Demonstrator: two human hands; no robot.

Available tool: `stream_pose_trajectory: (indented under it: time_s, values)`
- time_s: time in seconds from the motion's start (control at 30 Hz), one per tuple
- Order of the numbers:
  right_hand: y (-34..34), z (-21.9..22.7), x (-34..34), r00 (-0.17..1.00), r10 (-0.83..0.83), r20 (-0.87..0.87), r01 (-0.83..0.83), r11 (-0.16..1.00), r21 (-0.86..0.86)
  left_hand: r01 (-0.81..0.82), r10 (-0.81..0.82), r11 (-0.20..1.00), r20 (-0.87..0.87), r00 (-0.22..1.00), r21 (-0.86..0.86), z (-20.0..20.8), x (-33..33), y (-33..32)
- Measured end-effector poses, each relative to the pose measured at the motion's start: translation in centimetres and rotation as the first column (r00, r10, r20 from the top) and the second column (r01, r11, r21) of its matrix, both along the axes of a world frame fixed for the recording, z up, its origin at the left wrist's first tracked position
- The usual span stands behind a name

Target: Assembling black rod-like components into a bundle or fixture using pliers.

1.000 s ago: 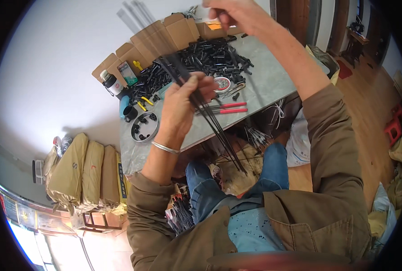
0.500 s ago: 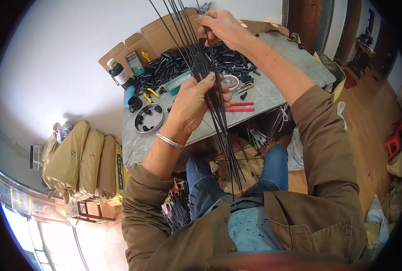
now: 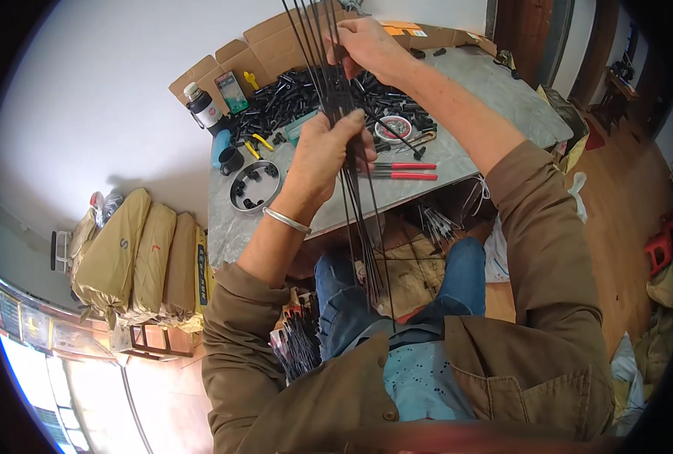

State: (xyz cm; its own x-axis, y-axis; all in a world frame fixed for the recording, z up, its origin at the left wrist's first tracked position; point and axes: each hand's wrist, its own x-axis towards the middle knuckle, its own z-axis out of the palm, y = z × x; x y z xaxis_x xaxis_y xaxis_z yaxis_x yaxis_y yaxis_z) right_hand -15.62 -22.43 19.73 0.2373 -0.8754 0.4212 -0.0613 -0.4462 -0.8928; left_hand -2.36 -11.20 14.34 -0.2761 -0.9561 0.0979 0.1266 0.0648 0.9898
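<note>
Several thin black rods [image 3: 341, 97] run at twelve o'clock, clenched in the left hand [image 3: 327, 147] and pinched higher by the right hand [image 3: 370, 49] — a snug lower grip with a light touch above should limit splaying. Grey tabletop [image 3: 472, 98] holds red-handled pliers [image 3: 410, 166] at two o'clock and a round tin [image 3: 261, 189] at ten; tan sacks [image 3: 121, 250] stand at nine — wooden floor [image 3: 618, 208] at three.

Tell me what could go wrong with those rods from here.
The black rods fan out above and below the left grip, so one might slip free. One appears to slant across the small white bowl in this view; if low enough, it could knock it. The lower ends hang near the jeans and might snag.
</note>
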Motion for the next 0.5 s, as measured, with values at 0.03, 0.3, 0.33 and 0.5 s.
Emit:
stream_pose_trajectory:
  time_s: [0.03, 0.3, 0.33, 0.5]
  values:
    - [-0.4, -0.4, 0.1, 0.999, 0.017, 0.036, -0.018, 1.000, 0.015, -0.005, 0.007, 0.998, -0.026, 1.000, 0.055, 0.0, 0.0, -0.1]
    - [-3.5, -13.6, -6.1, 0.874, -0.011, -0.486, 0.037, 0.998, 0.043, -0.074, 0.182, 0.965, -0.440, 0.880, 0.251, 0.3, 2.6, -2.4]
    - [-2.2, -15.9, -6.5, 0.769, -0.027, -0.639, -0.042, 0.995, -0.092, 0.029, 0.064, 0.979, -0.443, 0.894, 0.201, 0.1, 4.0, -2.5]
    - [3.2, -23.0, -8.1, 0.562, -0.367, -0.742, -0.094, 0.862, -0.498, -0.035, 0.099, 0.986, -0.408, 0.907, 0.163, 0.0, 3.7, -3.7]
